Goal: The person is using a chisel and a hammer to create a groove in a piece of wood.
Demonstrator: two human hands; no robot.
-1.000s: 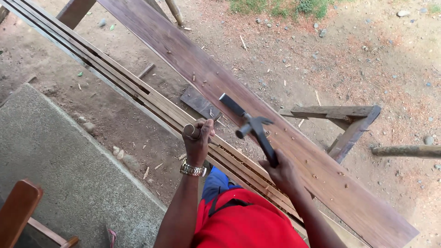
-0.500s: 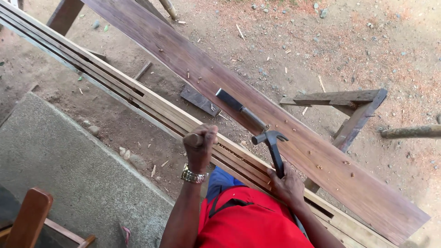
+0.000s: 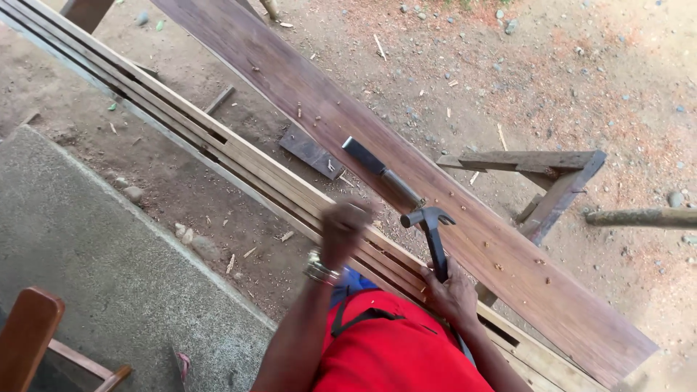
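Observation:
My right hand (image 3: pixel 454 294) grips the handle of a black claw hammer (image 3: pixel 430 221), whose head hovers at the near edge of a long dark plank (image 3: pixel 290 80). A flat chisel with a dark blade (image 3: pixel 381 173) lies on that plank just beyond the hammer head. My left hand (image 3: pixel 345 229), with a wristwatch, is a closed fist and blurred by motion. It sits over a bundle of pale wooden slats (image 3: pixel 239 156) running alongside the plank. Whether the fist holds anything small is not visible.
A wooden sawhorse (image 3: pixel 544 174) supports the plank on the far side. A short dark board piece (image 3: pixel 311 151) lies on the dirt between plank and slats. A concrete slab (image 3: pixel 87 254) and a wooden chair (image 3: pixel 29 327) are at lower left, a log (image 3: pixel 639 216) at right.
The hammer has come down and toward me, its head now at the plank's near edge. My left fist has shifted slightly right over the slats and is blurred.

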